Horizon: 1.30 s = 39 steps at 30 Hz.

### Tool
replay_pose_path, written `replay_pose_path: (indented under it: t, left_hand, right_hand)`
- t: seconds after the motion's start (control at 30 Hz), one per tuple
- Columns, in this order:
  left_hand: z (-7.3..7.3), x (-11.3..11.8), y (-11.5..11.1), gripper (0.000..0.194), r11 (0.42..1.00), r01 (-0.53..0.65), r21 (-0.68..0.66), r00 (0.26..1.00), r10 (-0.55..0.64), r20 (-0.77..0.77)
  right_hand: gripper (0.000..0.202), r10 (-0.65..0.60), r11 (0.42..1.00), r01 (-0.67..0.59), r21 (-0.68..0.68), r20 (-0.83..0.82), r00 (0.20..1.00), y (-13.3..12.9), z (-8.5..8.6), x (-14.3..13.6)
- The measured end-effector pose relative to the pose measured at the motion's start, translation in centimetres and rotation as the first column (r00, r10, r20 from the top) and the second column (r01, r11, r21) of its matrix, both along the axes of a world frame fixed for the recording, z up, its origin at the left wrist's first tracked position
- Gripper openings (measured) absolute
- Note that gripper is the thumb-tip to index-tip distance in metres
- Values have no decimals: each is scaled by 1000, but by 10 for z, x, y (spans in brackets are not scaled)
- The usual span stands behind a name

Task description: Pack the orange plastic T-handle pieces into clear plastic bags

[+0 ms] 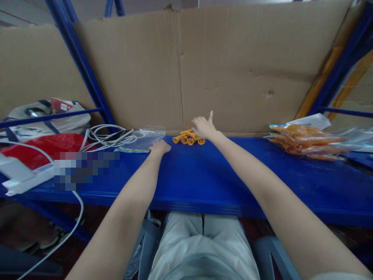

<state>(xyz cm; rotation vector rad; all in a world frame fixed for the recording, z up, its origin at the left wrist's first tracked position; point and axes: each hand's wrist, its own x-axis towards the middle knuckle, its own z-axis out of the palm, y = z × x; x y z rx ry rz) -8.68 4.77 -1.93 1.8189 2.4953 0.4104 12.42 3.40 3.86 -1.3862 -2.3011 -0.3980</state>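
A small pile of orange, trumpet-shaped plastic pieces (190, 140) lies on the blue tabletop (192, 175), close to the cardboard at the back. My right hand (204, 127) is over the back of this pile with thumb and fingers spread; its fingertips partly cover some pieces, and I cannot tell whether they touch. To the left of the pile, a clear plastic bag (142, 140) with a coloured strip along its lower edge lies flat. My left hand (160, 147) is closed at the bag's right end, fingers curled on its edge.
Packed bags of orange pieces (303, 140) are stacked at the right. White cables (112, 136), a red bag (58, 146) and a white power strip (29, 179) crowd the left. A cardboard wall (233, 70) and blue posts (81, 66) bound the back.
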Motion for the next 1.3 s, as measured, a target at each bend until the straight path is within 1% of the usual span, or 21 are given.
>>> replay_pose_path:
  t: [0.13, 0.2, 0.3, 0.4, 0.5, 0.63, 0.73, 0.8, 0.87, 0.97, 1.03, 1.1, 1.23, 1.3]
  left_hand:
    - [2, 5, -2, 56, 1000, 27, 7, 1000, -27, 2]
    - [0, 5, -1, 56, 999, 43, 9, 999, -43, -5]
    - [-5, 4, 2, 59, 996, 69, 50, 998, -68, -18]
    - [-8, 2, 3, 62, 997, 44, 59, 999, -42, -33]
    - [-6, 3, 0, 63, 1000, 6, -18, 999, -6, -34]
    - [3, 8, -10, 60, 994, 8, -111, 999, -14, -48]
    - [9, 14, -17, 59, 985, 36, -170, 996, -50, -78]
    - [12, 17, -19, 58, 978, 63, -198, 991, -84, -102]
    - [14, 21, -19, 56, 971, 109, -214, 981, -140, -136]
    - [15, 27, -18, 52, 948, 213, -237, 943, -263, -203]
    - [16, 33, -18, 48, 924, 281, -258, 904, -345, -253]
    - [17, 39, -19, 47, 904, 331, -272, 870, -404, -284]
    - [19, 50, -26, 46, 887, 366, -282, 834, -447, -324]
    - [22, 55, -30, 46, 879, 379, -290, 809, -467, -356]
  right_hand:
    - [44, 88, 987, -85, -140, 19, 996, 21, -8, -39]
    - [46, 97, 976, -91, -199, 16, 995, 31, -13, -54]
    - [50, 96, 956, -84, -281, 27, 995, 41, -22, -71]
    - [51, 101, 934, -74, -350, 61, 993, 47, -33, -80]
    - [50, 68, 934, -27, -357, 103, 992, 49, -41, -83]
    - [47, -19, 926, 62, -372, 119, 993, 47, -41, -77]
    - [47, -60, 905, 99, -413, 107, 992, 41, -40, -61]
    - [46, -79, 899, 121, -421, 116, 990, 36, -39, -45]
    - [46, -126, 898, 170, -407, 132, 983, 31, -39, -24]
    - [50, -207, 889, 248, -384, 144, 968, 23, -40, 13]
    - [51, -252, 868, 290, -403, 146, 957, 18, -41, 40]
    - [53, -324, 836, 356, -417, 149, 934, 13, -42, 69]
    - [51, -433, 788, 458, -410, 158, 887, 3, -46, 120]
    - [50, -448, 793, 471, -387, 154, 881, -3, -48, 137]
